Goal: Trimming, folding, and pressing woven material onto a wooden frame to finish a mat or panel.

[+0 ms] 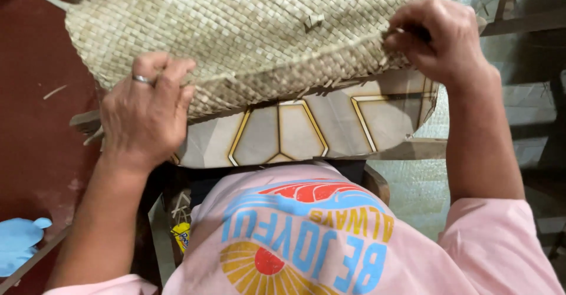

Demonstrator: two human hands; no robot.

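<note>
Looking down from the head camera, one small worktop sits just in front of the person, its covering pale grey with yellow-edged hexagon outlines; to the left the floor is dark red, to the right the ground is pale and greenish with dark timber rails crossing it. One woven mat of flat, straw-coloured strips lies across the worktop, its near edge folded into a ridge and loose strip ends sticking out at the far left corner. The left hand, a single ring on one finger, is closed on the mat's near edge, fingers curled over the ridge; the right hand is pinched shut on the same edge further along, fingertips together on a strip. One blue plastic object lies low at the left on the floor; one yellow packet with blue marking shows below the worktop, partly hidden by the person's pink shirt, which carries a round printed design in blue, yellow and red.
</note>
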